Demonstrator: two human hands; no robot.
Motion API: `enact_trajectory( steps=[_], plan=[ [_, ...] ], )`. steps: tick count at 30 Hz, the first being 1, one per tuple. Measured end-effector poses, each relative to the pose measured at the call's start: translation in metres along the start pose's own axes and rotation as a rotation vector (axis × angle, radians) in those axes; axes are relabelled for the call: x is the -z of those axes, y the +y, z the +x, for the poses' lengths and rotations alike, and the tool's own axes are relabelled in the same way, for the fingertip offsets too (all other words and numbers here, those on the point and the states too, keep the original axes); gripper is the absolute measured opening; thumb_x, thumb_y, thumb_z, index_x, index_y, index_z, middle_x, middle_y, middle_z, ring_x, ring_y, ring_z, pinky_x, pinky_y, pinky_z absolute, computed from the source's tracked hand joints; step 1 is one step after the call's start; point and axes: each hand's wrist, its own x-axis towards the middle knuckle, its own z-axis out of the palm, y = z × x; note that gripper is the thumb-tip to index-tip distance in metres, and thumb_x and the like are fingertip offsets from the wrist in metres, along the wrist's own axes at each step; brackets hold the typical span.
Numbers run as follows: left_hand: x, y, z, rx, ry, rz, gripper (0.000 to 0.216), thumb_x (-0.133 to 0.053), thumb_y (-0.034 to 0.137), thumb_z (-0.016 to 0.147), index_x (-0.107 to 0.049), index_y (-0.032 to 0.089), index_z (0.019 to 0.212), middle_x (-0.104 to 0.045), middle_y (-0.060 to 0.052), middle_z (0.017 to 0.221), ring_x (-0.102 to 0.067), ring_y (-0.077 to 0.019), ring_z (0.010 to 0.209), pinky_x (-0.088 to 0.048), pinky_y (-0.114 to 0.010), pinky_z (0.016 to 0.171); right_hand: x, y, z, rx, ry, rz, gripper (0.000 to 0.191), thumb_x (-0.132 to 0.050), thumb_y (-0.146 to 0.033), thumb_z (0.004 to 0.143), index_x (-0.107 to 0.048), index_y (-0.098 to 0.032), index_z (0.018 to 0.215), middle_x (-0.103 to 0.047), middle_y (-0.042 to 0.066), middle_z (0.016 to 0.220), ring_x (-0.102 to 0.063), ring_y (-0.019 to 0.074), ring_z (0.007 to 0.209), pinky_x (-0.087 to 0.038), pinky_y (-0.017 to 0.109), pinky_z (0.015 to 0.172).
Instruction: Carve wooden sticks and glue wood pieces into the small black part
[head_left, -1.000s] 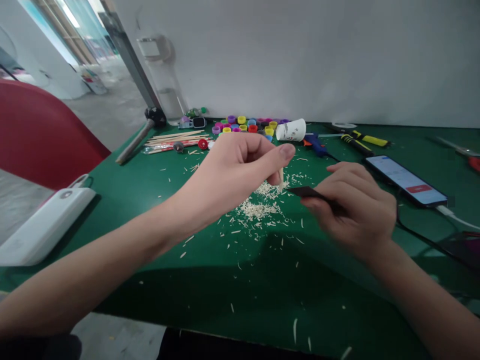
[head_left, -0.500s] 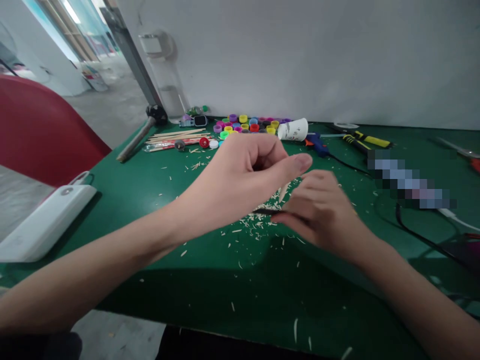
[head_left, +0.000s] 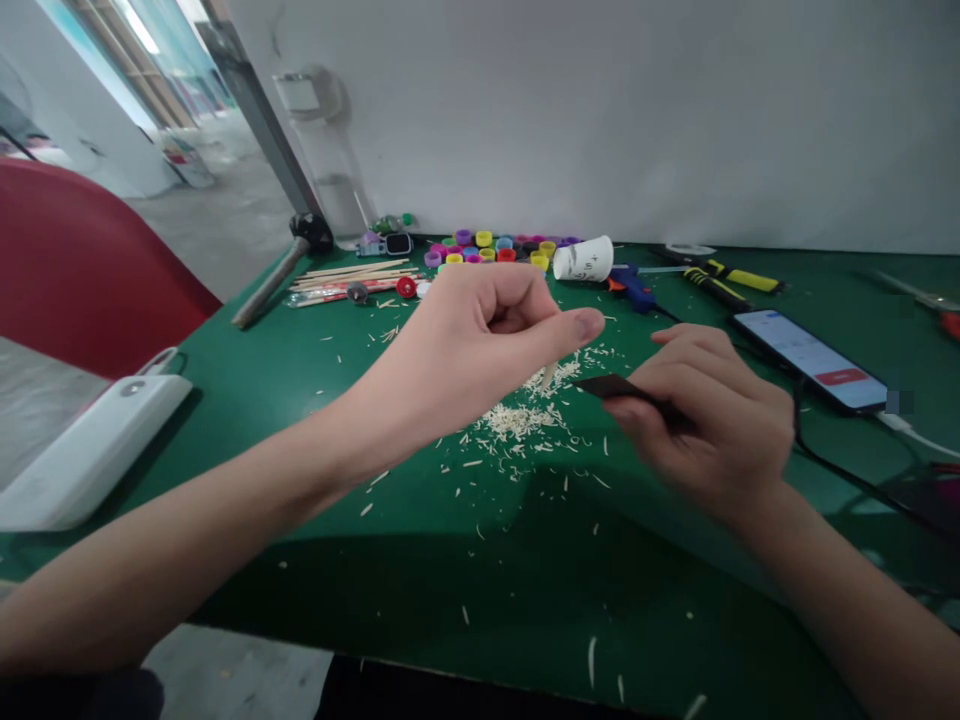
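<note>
My left hand (head_left: 487, 335) is raised over the middle of the table, its fingers curled and the thumb pressed across them. Below the thumb a pale tip of a wooden stick (head_left: 550, 374) pokes out; the hand hides the rest of it. My right hand (head_left: 712, 410) is closed around a dark, flat knife blade (head_left: 604, 386), whose pointed end faces left toward that tip without touching it. Under both hands a heap of pale wood shavings (head_left: 517, 420) lies on the green table (head_left: 360, 590), with loose curls scattered around.
Thin wooden sticks (head_left: 360, 270), coloured bottle caps (head_left: 506, 255) and a tipped paper cup (head_left: 583, 260) line the back. A hammer (head_left: 274, 280) and a white power bank (head_left: 94, 450) lie left. On the right are a blue glue gun (head_left: 636, 290), pliers (head_left: 716, 290) and a phone (head_left: 814, 360) with cables.
My right hand and the blade have moved right, away from my left hand, exposing more of the shavings heap. My left hand has shifted slightly left, still closed.
</note>
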Motion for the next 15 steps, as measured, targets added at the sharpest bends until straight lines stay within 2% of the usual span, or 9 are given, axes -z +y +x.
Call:
enact_trajectory(
  steps=[9, 11, 14, 15],
  plan=[
    [-0.007, 0.003, -0.003, 0.013, -0.008, -0.007, 0.032, -0.061, 0.030, 0.085, -0.049, 0.015, 0.059, -0.034, 0.005, 0.052, -0.027, -0.0040, 0.047, -0.021, -0.019, 0.044, -0.005, 0.000, 0.001, 0.003, -0.129, -0.011, 0.019, -0.063, -0.030, 0.083, -0.051, -0.022, 0.070, -0.052, -0.003, 0.061, -0.046, 0.0136, 0.064, -0.040, 0.034, 0.070],
    [-0.006, 0.007, -0.004, -0.029, -0.006, -0.012, 0.032, -0.061, 0.033, 0.085, -0.051, 0.015, 0.060, -0.036, 0.004, 0.052, -0.028, -0.0048, 0.047, -0.023, -0.020, 0.044, -0.010, -0.004, -0.001, 0.032, -0.228, -0.028, 0.023, -0.060, -0.033, 0.085, -0.051, -0.022, 0.067, -0.052, -0.003, 0.059, -0.047, 0.0136, 0.065, -0.038, 0.035, 0.074],
    [-0.002, 0.013, -0.007, -0.083, 0.025, -0.038, 0.032, -0.061, 0.038, 0.085, -0.055, 0.016, 0.064, -0.038, 0.003, 0.052, -0.029, -0.0056, 0.046, -0.026, -0.021, 0.045, -0.021, -0.008, -0.005, 0.137, -0.508, -0.110, 0.032, -0.050, -0.036, 0.091, -0.053, -0.021, 0.063, -0.054, -0.003, 0.059, -0.048, 0.0139, 0.068, -0.032, 0.039, 0.085],
    [-0.001, 0.014, -0.008, -0.084, 0.040, -0.048, 0.031, -0.062, 0.039, 0.084, -0.055, 0.016, 0.064, -0.039, 0.003, 0.053, -0.029, -0.0058, 0.047, -0.027, -0.022, 0.046, -0.024, -0.008, -0.006, 0.151, -0.556, -0.131, 0.034, -0.048, -0.037, 0.092, -0.054, -0.021, 0.063, -0.055, -0.003, 0.059, -0.048, 0.0141, 0.069, -0.031, 0.040, 0.086]
  ],
)
